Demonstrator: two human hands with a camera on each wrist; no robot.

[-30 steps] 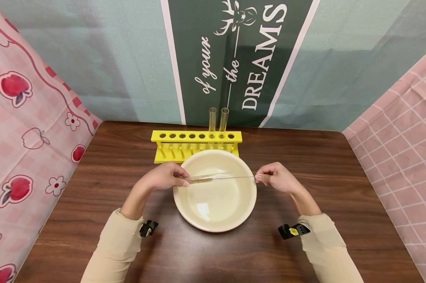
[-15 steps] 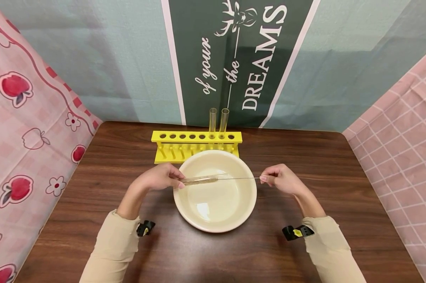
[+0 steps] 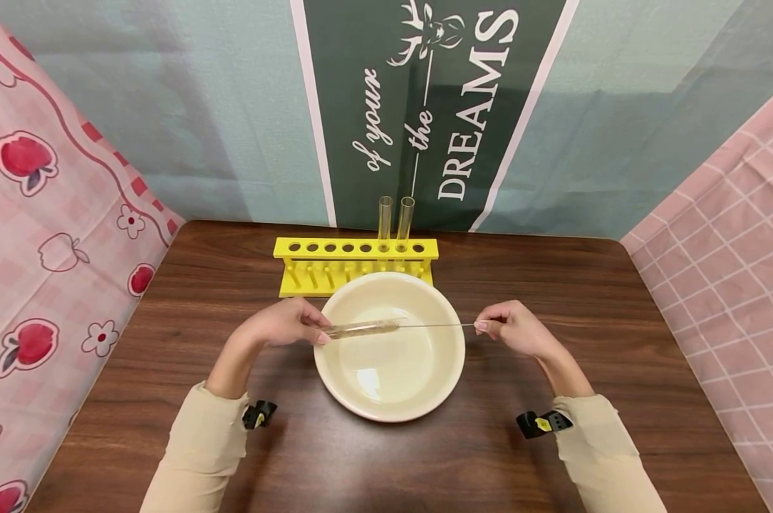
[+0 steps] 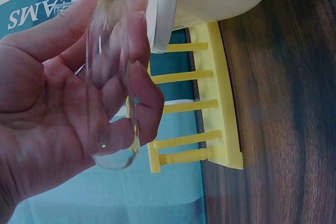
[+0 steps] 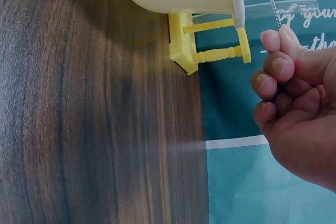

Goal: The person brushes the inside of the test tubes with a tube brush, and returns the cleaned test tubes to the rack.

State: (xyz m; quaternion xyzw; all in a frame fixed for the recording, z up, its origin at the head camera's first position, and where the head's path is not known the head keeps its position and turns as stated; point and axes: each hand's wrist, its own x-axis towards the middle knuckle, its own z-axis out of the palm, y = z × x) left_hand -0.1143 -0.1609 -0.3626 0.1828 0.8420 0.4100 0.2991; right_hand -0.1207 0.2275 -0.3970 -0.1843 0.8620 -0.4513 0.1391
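Tube brush inside a test tube, right over the bowl
Left hand [image 3: 286, 324] is gripping a clear glass test tube [image 4: 111, 129], right hand [image 3: 511, 329] pinches the twisted metal wire handle [image 3: 437, 325] of a tan-bristled brush [image 3: 380, 327]; bristles sit inside the tube, all above a round cream bowl [image 3: 389, 377], yellow rack [image 3: 328, 248] just behind.

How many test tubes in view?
3: one test tube in hand, gripped by the left hand; a second tube and third tube standing in neighbouring holes of the yellow rack.
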